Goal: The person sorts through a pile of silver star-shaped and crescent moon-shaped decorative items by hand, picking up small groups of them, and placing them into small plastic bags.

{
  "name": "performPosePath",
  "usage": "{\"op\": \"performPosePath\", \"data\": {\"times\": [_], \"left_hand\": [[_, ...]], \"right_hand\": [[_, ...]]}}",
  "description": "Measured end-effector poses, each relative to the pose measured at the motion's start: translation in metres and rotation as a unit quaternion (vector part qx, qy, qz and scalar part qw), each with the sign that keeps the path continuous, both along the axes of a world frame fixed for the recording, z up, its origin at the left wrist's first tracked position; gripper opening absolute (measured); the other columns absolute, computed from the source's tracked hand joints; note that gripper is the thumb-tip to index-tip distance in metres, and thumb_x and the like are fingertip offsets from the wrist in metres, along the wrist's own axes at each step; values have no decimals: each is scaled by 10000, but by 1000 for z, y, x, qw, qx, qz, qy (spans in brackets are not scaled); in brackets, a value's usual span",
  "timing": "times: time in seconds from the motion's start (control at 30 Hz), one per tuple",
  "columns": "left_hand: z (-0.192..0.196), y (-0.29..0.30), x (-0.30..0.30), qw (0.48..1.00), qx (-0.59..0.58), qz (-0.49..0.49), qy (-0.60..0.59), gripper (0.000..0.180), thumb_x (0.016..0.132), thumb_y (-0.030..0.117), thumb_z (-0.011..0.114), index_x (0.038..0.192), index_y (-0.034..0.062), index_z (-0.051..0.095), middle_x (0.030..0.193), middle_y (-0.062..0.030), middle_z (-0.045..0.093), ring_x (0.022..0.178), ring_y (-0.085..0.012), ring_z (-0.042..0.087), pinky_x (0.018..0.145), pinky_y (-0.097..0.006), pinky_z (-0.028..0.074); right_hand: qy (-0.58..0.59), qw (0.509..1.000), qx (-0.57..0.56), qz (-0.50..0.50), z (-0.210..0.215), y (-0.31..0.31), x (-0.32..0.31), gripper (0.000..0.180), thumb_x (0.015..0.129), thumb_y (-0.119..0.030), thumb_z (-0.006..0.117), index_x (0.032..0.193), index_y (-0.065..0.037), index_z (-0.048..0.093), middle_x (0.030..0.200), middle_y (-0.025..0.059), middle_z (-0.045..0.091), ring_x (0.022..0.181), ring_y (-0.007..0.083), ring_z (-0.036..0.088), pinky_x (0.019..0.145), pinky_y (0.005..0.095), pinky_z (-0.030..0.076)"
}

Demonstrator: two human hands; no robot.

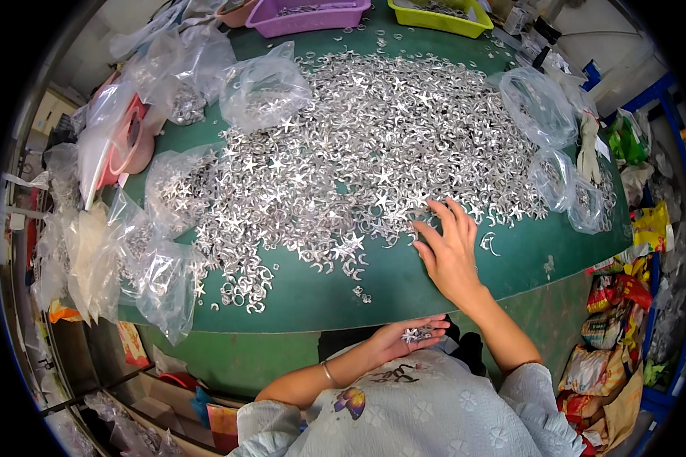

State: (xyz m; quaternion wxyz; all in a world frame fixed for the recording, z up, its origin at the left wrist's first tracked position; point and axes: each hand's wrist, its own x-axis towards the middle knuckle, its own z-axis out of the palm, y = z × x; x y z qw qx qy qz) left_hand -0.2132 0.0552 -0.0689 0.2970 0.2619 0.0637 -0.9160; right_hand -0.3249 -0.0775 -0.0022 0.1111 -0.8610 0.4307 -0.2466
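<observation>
A wide heap of small silver metal pieces (404,122), stars and crescent shapes among them, covers much of the green table (358,297). My left hand (392,342) is turned palm up just off the table's near edge. In its cupped palm lie several silver star-shaped pieces (415,334). At the near right border of the heap, my right hand (450,255) reaches down with fingers spread, its fingertips at the pieces. Nothing shows between those fingers. A few loose pieces (488,243) lie just right of it.
Clear plastic bags (263,87) with silver pieces line the table's left side, and more bags (540,107) lie at the right. A purple tray (305,21) and a yellow-green tray (442,19) stand at the far edge. Pink baskets (133,141) are at left; coloured packets (606,327) fill the right shelf.
</observation>
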Motion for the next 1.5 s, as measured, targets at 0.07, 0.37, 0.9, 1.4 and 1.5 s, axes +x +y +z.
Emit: {"op": "performPosePath", "data": {"times": [0.07, 0.37, 0.9, 1.4, 1.5], "left_hand": [[-4, 2, 0, 1000, -2, 9, 9, 416, 955, 150, 550, 1309, -58, 482, 1271, -184, 558, 1149, -238, 560, 1028, -362, 448], [3, -1, 1, 1000, -1, -5, -7, 410, 958, 160, 547, 1303, -54, 492, 1263, -180, 567, 1143, -231, 565, 1030, -364, 449], [-9, 6, -5, 998, 39, 40, 21, 431, 1003, 248, 426, 1291, -65, 492, 1257, -195, 566, 1164, -278, 562, 1022, -416, 463], [-3, 3, -3, 999, 36, 28, 23, 503, 1015, 309, 348, 1334, -65, 455, 1316, -221, 523, 1173, -306, 547, 1038, -424, 438], [8, -1, -3, 998, 54, 21, 27, 560, 1022, 356, 292, 1371, -67, 404, 1349, -226, 494, 1215, -315, 516, 1060, -441, 411]], "right_hand": [[5, 1000, 11, -3, -1, -2, -7, 297, 758, -93, 723, 1044, -55, 651, 1296, 135, 465, 1263, 380, 370, 1010, 519, 281], [5, 999, -46, 27, 0, -17, 1, 187, 779, -102, 702, 958, -66, 662, 1282, 111, 487, 1247, 358, 394, 1015, 528, 273], [-42, 969, 195, 144, 30, 14, -21, 150, 789, -99, 682, 919, -37, 640, 1107, 91, 545, 1057, 291, 482, 927, 402, 352], [-90, 960, 229, 135, 32, 2, -30, 139, 732, -51, 745, 827, -54, 645, 759, 41, 607, 777, 221, 544, 754, 338, 367], [-18, 957, 257, 131, 33, 13, -34, 141, 747, -65, 738, 854, -56, 646, 762, 41, 608, 778, 219, 548, 746, 336, 367]]}}
